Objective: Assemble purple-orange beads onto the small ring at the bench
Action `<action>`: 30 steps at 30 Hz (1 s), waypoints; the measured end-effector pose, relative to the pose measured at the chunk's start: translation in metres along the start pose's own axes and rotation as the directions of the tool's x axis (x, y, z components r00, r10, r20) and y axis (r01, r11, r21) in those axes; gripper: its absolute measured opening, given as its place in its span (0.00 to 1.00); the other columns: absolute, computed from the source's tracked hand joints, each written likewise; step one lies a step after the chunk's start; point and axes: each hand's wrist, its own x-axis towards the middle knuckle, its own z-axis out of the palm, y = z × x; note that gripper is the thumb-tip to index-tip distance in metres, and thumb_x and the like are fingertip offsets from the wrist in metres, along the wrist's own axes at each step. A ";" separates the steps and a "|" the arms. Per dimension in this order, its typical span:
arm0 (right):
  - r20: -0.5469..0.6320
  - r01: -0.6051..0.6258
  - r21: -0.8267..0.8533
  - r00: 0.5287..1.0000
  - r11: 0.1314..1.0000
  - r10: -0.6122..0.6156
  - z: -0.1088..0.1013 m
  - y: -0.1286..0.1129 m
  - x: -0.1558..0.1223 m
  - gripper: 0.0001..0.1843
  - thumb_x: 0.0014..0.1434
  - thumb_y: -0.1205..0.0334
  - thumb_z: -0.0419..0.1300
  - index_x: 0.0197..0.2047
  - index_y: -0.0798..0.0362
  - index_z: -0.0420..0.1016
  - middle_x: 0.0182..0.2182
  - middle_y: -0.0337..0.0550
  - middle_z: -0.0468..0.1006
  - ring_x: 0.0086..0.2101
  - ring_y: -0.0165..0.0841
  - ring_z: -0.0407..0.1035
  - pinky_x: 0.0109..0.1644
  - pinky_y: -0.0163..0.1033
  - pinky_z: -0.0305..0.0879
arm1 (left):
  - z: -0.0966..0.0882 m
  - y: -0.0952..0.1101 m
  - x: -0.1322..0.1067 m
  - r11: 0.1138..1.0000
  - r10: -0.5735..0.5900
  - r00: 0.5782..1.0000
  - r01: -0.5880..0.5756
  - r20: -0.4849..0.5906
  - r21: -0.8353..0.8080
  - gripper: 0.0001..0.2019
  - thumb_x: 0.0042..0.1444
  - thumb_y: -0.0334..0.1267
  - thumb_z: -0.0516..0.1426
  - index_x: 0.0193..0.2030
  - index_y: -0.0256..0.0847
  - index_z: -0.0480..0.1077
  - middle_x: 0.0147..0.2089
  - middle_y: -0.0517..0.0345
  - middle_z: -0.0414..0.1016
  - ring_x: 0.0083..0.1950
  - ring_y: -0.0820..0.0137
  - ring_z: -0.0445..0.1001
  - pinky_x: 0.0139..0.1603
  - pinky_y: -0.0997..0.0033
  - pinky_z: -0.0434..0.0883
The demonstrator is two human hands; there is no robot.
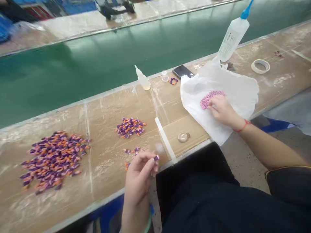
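My left hand [143, 174] pinches a small purple piece with a pale pink end [156, 158] between thumb and forefinger, above the table's front edge. Just behind it lie a few purple-and-orange pieces [132, 150], partly hidden by the hand. My right hand [222, 110] reaches down to a heap of tiny pink beads [213, 94] on a crumpled white sheet [239, 85]. Its thumb and fingertips are pressed together at the heap's edge; whatever is between them is too small to see.
A large pile [55, 158] and a smaller pile [130, 127] of purple-and-orange pieces lie leftward. Behind stand a small dropper bottle [143, 79], a ring of pieces [173, 81], a phone [182, 71], a large blue-tipped bottle [233, 38] and a tape roll [260, 66]. A green belt [97, 68] runs beyond.
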 end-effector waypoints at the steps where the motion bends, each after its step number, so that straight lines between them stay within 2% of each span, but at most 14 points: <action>1: 0.026 -0.027 0.058 0.999 0.998 0.026 -0.004 -0.002 -0.005 0.08 0.52 0.67 0.63 0.25 0.52 0.68 0.26 0.41 0.67 0.33 0.34 0.61 0.41 0.43 0.56 | 0.001 0.000 0.000 1.000 -0.003 1.000 0.003 -0.002 -0.002 0.13 0.45 0.43 0.72 0.30 0.40 0.76 0.23 0.61 0.75 0.20 0.78 0.69 0.18 0.84 0.65; 4: 0.089 -0.121 0.286 0.991 0.951 0.099 -0.013 -0.011 -0.016 0.08 0.57 0.60 0.63 0.29 0.52 0.69 0.25 0.39 0.68 0.28 0.30 0.61 0.34 0.39 0.56 | 0.003 0.001 -0.001 1.000 -0.003 1.000 0.003 -0.003 -0.005 0.13 0.44 0.42 0.72 0.30 0.39 0.76 0.22 0.61 0.74 0.19 0.78 0.68 0.17 0.84 0.64; 6: 0.125 -0.196 0.507 0.980 0.840 0.154 -0.014 -0.016 -0.020 0.11 0.55 0.60 0.66 0.28 0.52 0.68 0.24 0.37 0.68 0.26 0.27 0.60 0.32 0.36 0.56 | 0.004 0.001 -0.001 1.000 0.004 1.000 -0.004 0.001 -0.004 0.13 0.45 0.42 0.72 0.30 0.39 0.76 0.23 0.61 0.74 0.19 0.78 0.68 0.17 0.83 0.64; 8: 0.142 -0.227 0.636 0.974 0.738 0.177 -0.015 -0.021 -0.022 0.13 0.51 0.61 0.70 0.26 0.53 0.68 0.22 0.36 0.69 0.25 0.26 0.60 0.31 0.35 0.56 | 0.004 0.001 -0.001 1.000 0.016 1.000 -0.016 0.011 -0.005 0.12 0.45 0.42 0.72 0.31 0.40 0.76 0.23 0.61 0.74 0.19 0.78 0.68 0.18 0.83 0.65; 10: 0.162 -0.247 0.697 0.969 0.673 0.188 -0.014 -0.025 -0.024 0.13 0.49 0.63 0.71 0.26 0.53 0.69 0.22 0.35 0.70 0.25 0.25 0.61 0.30 0.33 0.57 | 0.004 0.001 -0.001 1.000 0.023 0.999 -0.023 0.026 -0.007 0.12 0.46 0.41 0.71 0.31 0.40 0.76 0.24 0.61 0.74 0.20 0.78 0.68 0.18 0.84 0.65; 13: 0.194 -0.273 0.749 0.962 0.604 0.194 -0.014 -0.027 -0.026 0.12 0.49 0.64 0.72 0.35 0.50 0.75 0.22 0.32 0.70 0.26 0.24 0.64 0.32 0.32 0.61 | 0.005 0.000 -0.002 1.000 0.024 0.999 -0.024 0.037 -0.002 0.11 0.47 0.41 0.71 0.32 0.40 0.76 0.24 0.61 0.74 0.21 0.78 0.69 0.19 0.84 0.65; 15: 0.210 -0.269 0.761 0.963 0.590 0.169 -0.012 -0.027 -0.027 0.16 0.50 0.65 0.72 0.43 0.48 0.77 0.23 0.31 0.70 0.27 0.24 0.66 0.34 0.32 0.64 | 0.006 0.000 -0.003 1.000 0.023 0.999 -0.023 0.041 0.002 0.11 0.48 0.41 0.71 0.32 0.40 0.76 0.24 0.61 0.74 0.21 0.78 0.69 0.19 0.84 0.65; 18: 0.191 -0.254 0.750 0.967 0.611 0.168 -0.010 -0.026 -0.026 0.15 0.50 0.64 0.72 0.42 0.48 0.77 0.26 0.32 0.73 0.30 0.25 0.69 0.38 0.33 0.67 | 0.008 -0.001 -0.003 0.999 0.031 0.998 -0.031 0.046 0.005 0.11 0.48 0.42 0.70 0.32 0.40 0.76 0.24 0.62 0.73 0.21 0.78 0.68 0.19 0.84 0.65; 22: 0.019 -0.186 0.651 0.973 0.736 0.228 -0.013 -0.019 -0.022 0.12 0.50 0.61 0.71 0.37 0.50 0.74 0.30 0.35 0.75 0.33 0.28 0.71 0.40 0.37 0.68 | 0.011 -0.001 -0.003 0.999 0.047 0.998 -0.048 0.044 0.012 0.11 0.48 0.43 0.70 0.32 0.41 0.76 0.24 0.62 0.73 0.20 0.78 0.68 0.19 0.83 0.65; 24: -0.062 -0.108 0.514 0.985 0.851 0.163 -0.016 -0.014 -0.020 0.09 0.54 0.60 0.69 0.37 0.50 0.74 0.32 0.38 0.76 0.35 0.31 0.71 0.41 0.40 0.67 | 0.010 -0.002 -0.003 0.999 0.043 0.998 -0.044 0.037 0.017 0.11 0.48 0.43 0.70 0.32 0.41 0.76 0.24 0.62 0.73 0.20 0.78 0.68 0.19 0.83 0.65; 25: -0.070 -0.048 0.401 0.994 0.915 0.083 -0.018 -0.013 -0.020 0.07 0.56 0.60 0.67 0.37 0.50 0.74 0.32 0.39 0.75 0.36 0.32 0.71 0.41 0.41 0.66 | 0.009 -0.003 -0.002 0.999 0.040 0.999 -0.041 0.032 0.017 0.11 0.48 0.43 0.70 0.32 0.41 0.76 0.24 0.62 0.73 0.20 0.78 0.68 0.19 0.83 0.65; 27: 0.013 0.135 0.107 0.990 0.985 -0.137 -0.018 -0.010 -0.020 0.03 0.58 0.62 0.65 0.34 0.51 0.75 0.34 0.42 0.74 0.38 0.35 0.69 0.43 0.44 0.64 | 0.008 -0.005 -0.002 0.999 0.032 0.999 -0.032 0.025 0.015 0.11 0.48 0.43 0.70 0.32 0.41 0.76 0.24 0.62 0.73 0.20 0.78 0.68 0.19 0.83 0.65; 28: 0.094 0.244 -0.038 0.966 0.969 -0.240 -0.017 -0.009 -0.020 0.03 0.59 0.63 0.64 0.33 0.51 0.75 0.34 0.43 0.74 0.38 0.37 0.67 0.44 0.46 0.63 | 0.007 -0.006 -0.002 1.000 0.028 0.999 -0.028 0.022 0.014 0.11 0.48 0.43 0.70 0.32 0.41 0.76 0.23 0.62 0.72 0.20 0.78 0.68 0.19 0.83 0.65; 30: 0.249 0.423 -0.228 0.896 0.877 -0.367 -0.013 -0.008 -0.019 0.04 0.59 0.66 0.62 0.32 0.53 0.76 0.34 0.45 0.71 0.39 0.38 0.64 0.46 0.47 0.61 | 0.007 -0.006 -0.001 1.000 0.023 1.000 -0.024 0.018 0.016 0.12 0.48 0.43 0.70 0.32 0.40 0.76 0.23 0.62 0.72 0.21 0.78 0.67 0.19 0.83 0.65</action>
